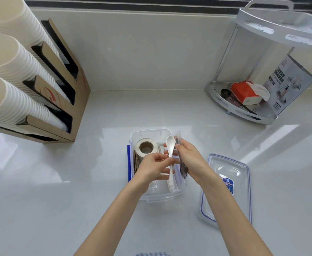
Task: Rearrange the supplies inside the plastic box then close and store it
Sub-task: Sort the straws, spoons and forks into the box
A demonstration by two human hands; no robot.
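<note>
A clear plastic box [147, 134] stands open on the white counter in front of me. Inside at its left end lies a paper tape roll [145, 147] beside brown cardboard pieces. My left hand [152, 168] pinches the handle of a white plastic spoon [170, 145], bowl pointing away, above the box. My right hand [190, 159] grips a clear packet of dark cutlery [183, 168] over the box's right side. The box's clear lid [227, 183], blue-sealed with a blue label, lies flat on the counter to the right.
A cardboard rack [59, 100] of stacked white paper cups [9, 100] fills the left. At the back right stands a white corner shelf [244, 109] with a red tissue pack [244, 92] and a printed box [288, 84]. A wall and window sill run behind.
</note>
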